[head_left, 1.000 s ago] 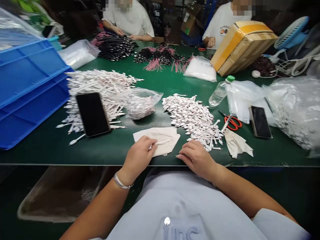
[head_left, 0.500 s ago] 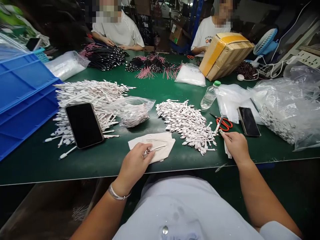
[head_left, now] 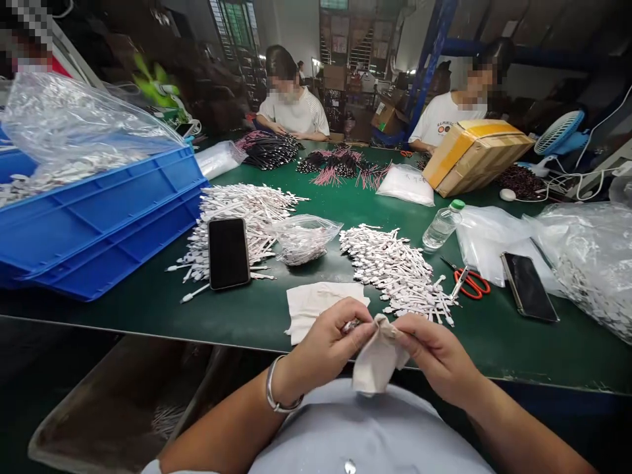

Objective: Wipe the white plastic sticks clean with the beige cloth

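- Small cloth point(head_left: 376, 366): off-white, crumpled, held up between the two hands at the near edge of the tabletop point(head_left: 207, 324), in front of the wearer's shirt point(head_left: 365, 434).
- Key relation: gathered top of the small cloth sits at the fingertips of both hands. Long axis runs down from there toward the body, lower end slightly to the left. Neither hand is nearer; both touch it.
- Left hand point(head_left: 326, 343): thumb and forefinger closed on the cloth's left upper edge. Something small and shiny shows within the curled fingers; identity cannot be told.
- Right hand point(head_left: 438, 354): fingertips pinched on the right upper part; a loose fold droops below them.
- Pose: hands close together, fingertips almost meeting, separated by the gathered fabric. Forearms angle inward from both sides; backs of hands largely toward camera. Bracelet point(head_left: 276, 388) on left wrist.
- Larger cloth point(head_left: 316, 304): spread on the tabletop just beyond the left hand, which covers part of it in this view.
- Pile of short white cables point(head_left: 390, 268): directly beyond the hands. Scissors point(head_left: 474, 284), red-handled, to its right.
- Left of that pile: clear bag of cables point(head_left: 303, 242), then a dark phone point(head_left: 228, 253) against a bigger white cable heap point(head_left: 247, 196).
- Far side of the tabletop: two co-workers in white shirts, partly behind dark cable bundles point(head_left: 271, 151) and a taped carton point(head_left: 474, 158).
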Demonstrator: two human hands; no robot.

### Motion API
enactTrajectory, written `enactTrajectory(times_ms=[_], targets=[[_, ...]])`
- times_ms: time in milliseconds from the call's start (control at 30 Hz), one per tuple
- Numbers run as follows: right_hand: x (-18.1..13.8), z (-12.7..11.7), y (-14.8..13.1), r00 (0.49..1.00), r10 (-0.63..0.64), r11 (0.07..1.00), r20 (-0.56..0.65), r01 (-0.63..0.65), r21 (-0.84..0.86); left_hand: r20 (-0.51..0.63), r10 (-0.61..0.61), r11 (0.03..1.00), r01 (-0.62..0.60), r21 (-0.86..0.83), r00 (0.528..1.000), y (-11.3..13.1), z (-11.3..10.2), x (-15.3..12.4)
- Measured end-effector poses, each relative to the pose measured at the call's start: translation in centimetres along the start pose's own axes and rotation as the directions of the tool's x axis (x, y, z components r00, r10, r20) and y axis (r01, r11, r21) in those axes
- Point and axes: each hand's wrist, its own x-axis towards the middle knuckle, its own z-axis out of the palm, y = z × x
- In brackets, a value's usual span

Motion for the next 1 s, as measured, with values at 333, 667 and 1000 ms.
enactTrajectory(times_ms=[333, 667, 1000], targets=[[2.3, 1.3, 2.4, 0.948, 0.246, 0.827, 0.201, -0.313, 0.467, 0.032, -0.242, 0.952, 0.244, -0.186, 0.970, 1.2, -0.5, 0.5], [2.7, 0.8, 3.4, 0.982, 0.160, 0.903, 0.099, -0.186, 0.387, 0.029, -0.255, 0.941, 0.255, -0.222, 0.966, 0.5, -0.8, 0.8], [1.7, 0.5, 3.1, 0.905, 0.243, 0.874, 0.350, -0.360, 0.325, 0.146, -0.111, 0.992, 0.120, -0.048, 0.983, 1.9, -0.2, 0.7]])
